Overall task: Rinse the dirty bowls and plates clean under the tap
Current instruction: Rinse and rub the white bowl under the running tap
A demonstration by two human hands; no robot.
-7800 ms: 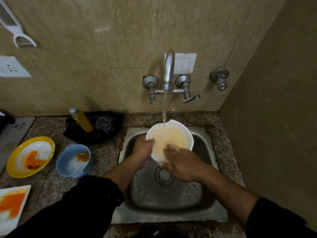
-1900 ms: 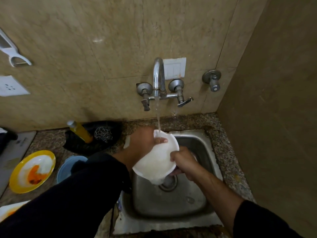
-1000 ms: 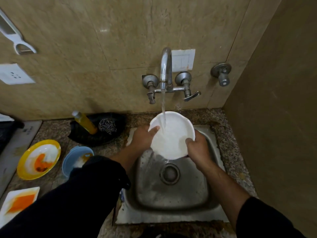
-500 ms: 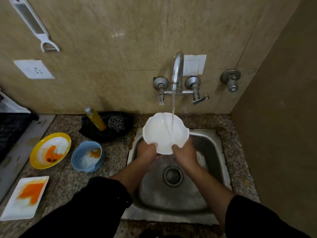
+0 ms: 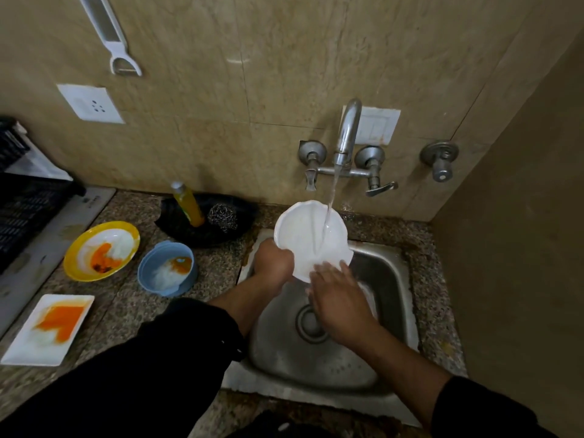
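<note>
Left hand (image 5: 274, 259) clamped on white bowl (image 5: 303, 238) rim, tilted under tap (image 5: 346, 134) stream above sink (image 5: 392, 279); right hand (image 5: 339, 298) spread flat against bowl's lower edge. Dirty blue bowl (image 5: 167, 268), yellow plate (image 5: 101, 249), square plate (image 5: 49, 328) at nine o'clock on surface (image 5: 218, 263).

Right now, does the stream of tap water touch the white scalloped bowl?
Touching. The head view shows the water stream landing inside the white scalloped bowl, held by the left hand.

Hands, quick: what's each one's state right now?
Left hand: closed, gripping the white bowl by its rim.
Right hand: open, fingers flat on the bowl.
</note>
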